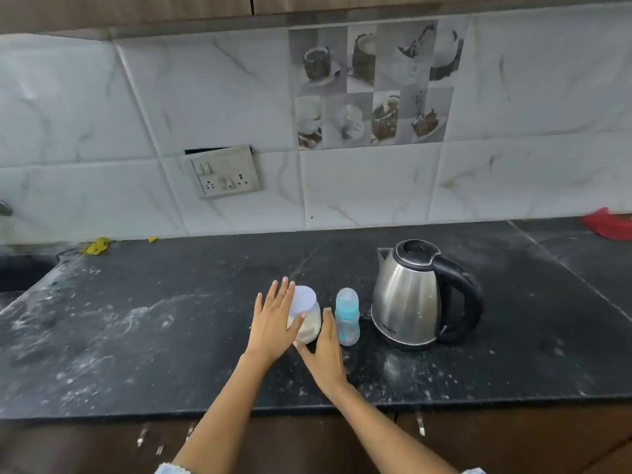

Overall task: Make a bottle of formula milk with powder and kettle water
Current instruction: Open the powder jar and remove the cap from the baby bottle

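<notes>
The powder jar (307, 319), clear with a pale lid, stands on the dark tabletop (171, 336), its left side hidden behind the left hand (273, 323), whose grip is released, fingers flat and spread against it. The right hand (325, 354), also slack with fingers straight, lies just beside the jar's base. The blue baby bottle (347, 316) stands between jar and steel kettle (410, 295); its markings are unreadable

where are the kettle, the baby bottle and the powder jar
kettle (405, 299): head view, on the steel body.
bottle (347, 314): head view, on the blue middle of the bottle.
jar (309, 325): head view, on the clear wall between the two hands.
</notes>
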